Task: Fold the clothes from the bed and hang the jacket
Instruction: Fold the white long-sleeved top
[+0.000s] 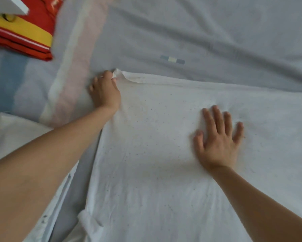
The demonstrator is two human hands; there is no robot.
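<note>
Grey bedsheet (199, 32), left hand (104, 91) apparently pinching white garment (155, 137) corner, right hand (218, 142) spread flat

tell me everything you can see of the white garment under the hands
The white garment is thin, cotton-like cloth, lightly creased and dotted with tiny dark specks, with a hemmed far edge. It lies spread flat on the grey bedsheet. The left hand pinches its far left corner, which curls up; the right hand presses flat on its middle, fingers spread.

No text or label can be read here.
</note>
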